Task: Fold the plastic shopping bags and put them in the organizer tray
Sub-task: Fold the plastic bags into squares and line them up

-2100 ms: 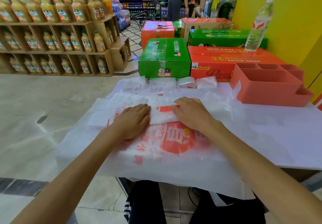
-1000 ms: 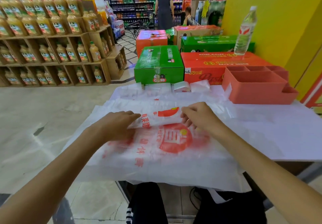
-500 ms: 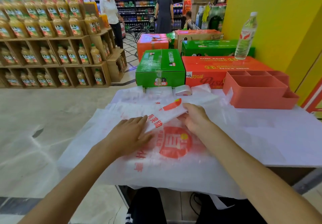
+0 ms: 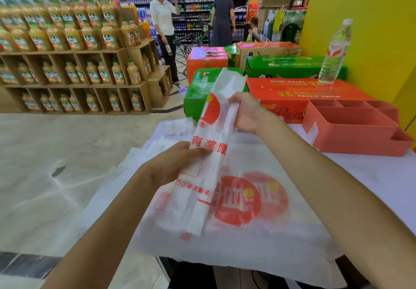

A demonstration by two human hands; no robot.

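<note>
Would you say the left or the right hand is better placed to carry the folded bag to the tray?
Right hand: it grips the folded bag nearest the organizer tray.

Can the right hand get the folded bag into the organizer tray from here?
Probably yes: the right hand grips the folded bag, the organizer tray sits open-topped to its right, nothing between; the left hand must release first.

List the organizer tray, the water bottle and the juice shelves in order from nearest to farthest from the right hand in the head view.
Measured from the right hand:
1. Organizer tray, on the table just to its right.
2. Water bottle, farther right and back, standing on the red box.
3. Juice shelves, far left across the floor.
</note>
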